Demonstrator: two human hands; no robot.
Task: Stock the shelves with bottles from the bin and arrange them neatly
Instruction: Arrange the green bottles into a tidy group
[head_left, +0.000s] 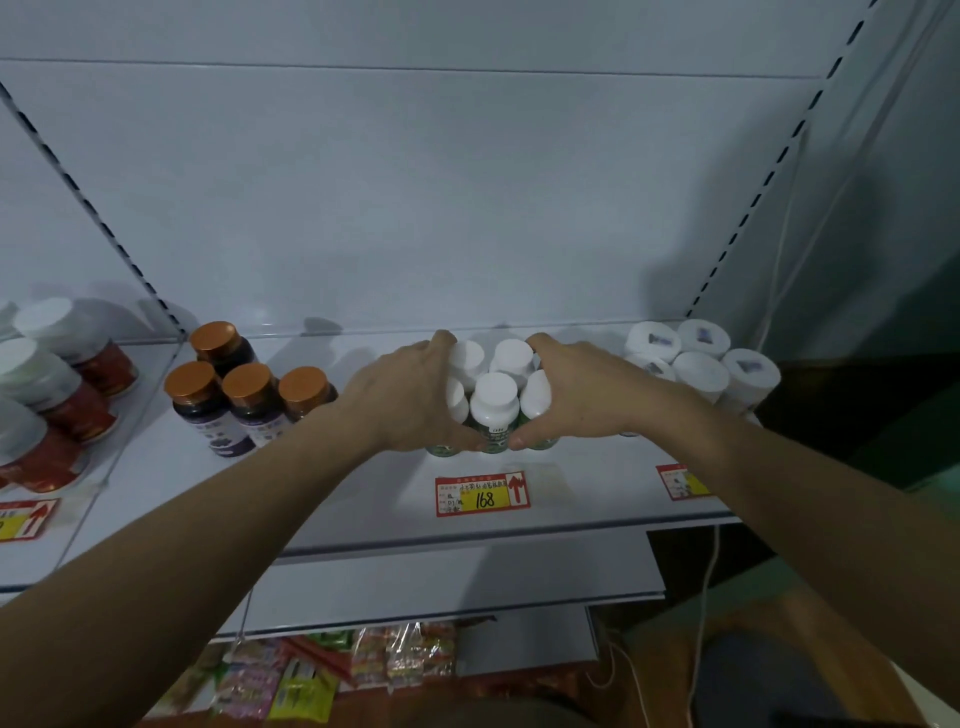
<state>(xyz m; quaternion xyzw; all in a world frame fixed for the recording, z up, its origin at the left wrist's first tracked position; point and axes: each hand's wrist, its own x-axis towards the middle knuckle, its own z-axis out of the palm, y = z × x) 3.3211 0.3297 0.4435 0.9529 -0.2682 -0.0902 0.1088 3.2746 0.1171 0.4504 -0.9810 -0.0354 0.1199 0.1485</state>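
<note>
Head view shows us at the shelf (363, 499), both hands cupped around a tight cluster of white-capped green-label bottles (494, 410) standing mid-shelf, a little back from the front edge and just behind the yellow price tag (483, 494). Our left hand (410, 400) curls round the cluster's left side, our right hand (576, 392) round its right, thumbs nearly meeting at the front bottle, so both hands are gripping the group rather than lying flat. How many bottles sit at the back we cannot quite tell, since our fingers hide them. Toward the left edge stand the copper-capped dark bottles (244, 400); toward the right edge, the white wrapped bottles (696, 358), very near our right wrist. We judge this a squaring-up squeeze. Uneven pressure could pop the front bottle forward or tip it, and a careless sweep of the right forearm could knock the neighbouring white group out of line. No bin is in view
</note>
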